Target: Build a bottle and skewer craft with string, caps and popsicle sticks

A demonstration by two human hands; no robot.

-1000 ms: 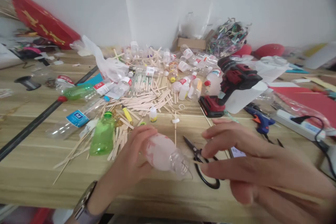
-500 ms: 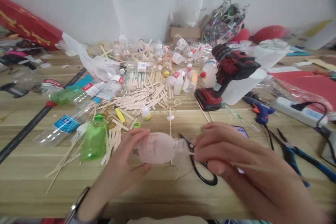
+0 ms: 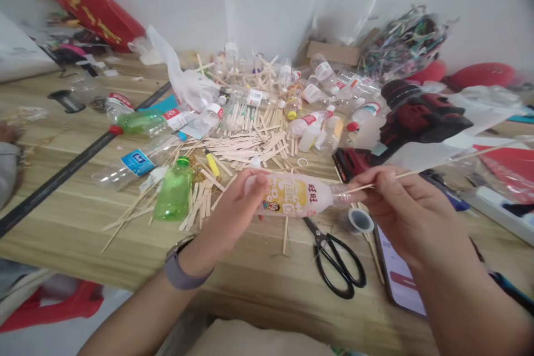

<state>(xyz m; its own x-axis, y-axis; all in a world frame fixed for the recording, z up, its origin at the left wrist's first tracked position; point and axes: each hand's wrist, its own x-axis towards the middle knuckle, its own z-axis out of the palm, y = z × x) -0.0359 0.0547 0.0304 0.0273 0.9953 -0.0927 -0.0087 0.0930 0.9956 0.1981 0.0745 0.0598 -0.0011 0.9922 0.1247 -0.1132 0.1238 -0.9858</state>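
My left hand [image 3: 240, 206] is wrapped round the base end of a small plastic bottle [image 3: 298, 194] with a yellow, pink and white printed label. The bottle lies level above the table, its uncapped neck pointing right. Between thumb and fingers my right hand [image 3: 400, 197] pinches a thin wooden stick [image 3: 448, 164]. One end of the stick is at the bottle's mouth; how deep it reaches inside I cannot tell. Below the bottle lie black-handled scissors [image 3: 334, 258], and a small spool [image 3: 359, 221] sits under the neck. A lit phone [image 3: 403, 272] is partly hidden by my right forearm.
Wooden craft sticks [image 3: 250, 147] and several plastic bottles spread across the table's middle and back. A green bottle [image 3: 173, 192] stands left, near a long black rod [image 3: 62, 172]. A red cordless drill [image 3: 421, 117] and a white power strip [image 3: 500, 208] are at the right.
The view has shifted, so the table's contents appear further left or right. The bottle has turned to show its printed label, and the stick now shows clearly in my right hand.
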